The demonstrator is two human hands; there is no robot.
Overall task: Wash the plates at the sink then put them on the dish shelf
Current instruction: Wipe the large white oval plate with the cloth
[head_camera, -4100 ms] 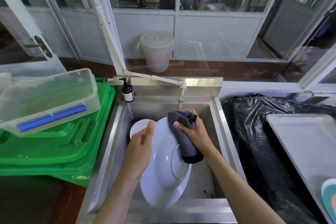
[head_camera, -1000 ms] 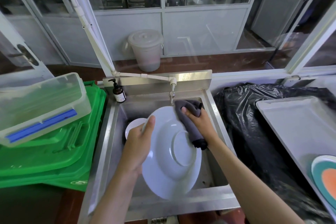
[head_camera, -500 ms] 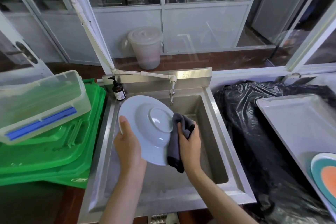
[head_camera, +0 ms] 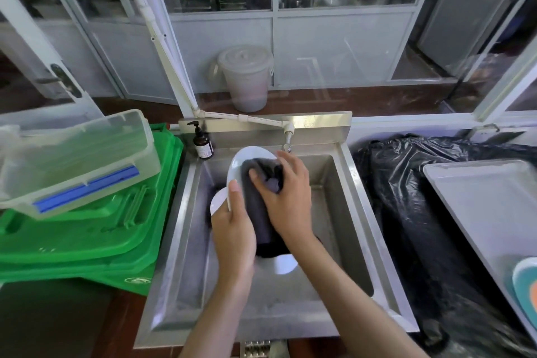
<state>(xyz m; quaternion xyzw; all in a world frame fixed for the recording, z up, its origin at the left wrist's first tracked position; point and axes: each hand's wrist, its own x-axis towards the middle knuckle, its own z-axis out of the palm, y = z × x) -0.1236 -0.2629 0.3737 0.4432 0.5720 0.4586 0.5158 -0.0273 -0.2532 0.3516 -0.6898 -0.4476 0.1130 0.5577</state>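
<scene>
Green bin lids (head_camera: 87,229) sit stacked left of the steel sink (head_camera: 348,197), one clear box (head_camera: 72,160) on top. Two white plates show over the basin: the left hand (head_camera: 232,229) grips the tilted plate (head_camera: 236,166) by its rim, a second plate (head_camera: 218,202) behind. The right hand (head_camera: 286,197) presses one dark cloth (head_camera: 258,212) against it; the basin's right half lies open.

No text can be read anywhere. The dark pump bottle (head_camera: 203,145), upper middle of the frame, carries a white label too blurred to make out. A pale logo on the green lid (head_camera: 137,280), lower left, is illegible too.
</scene>
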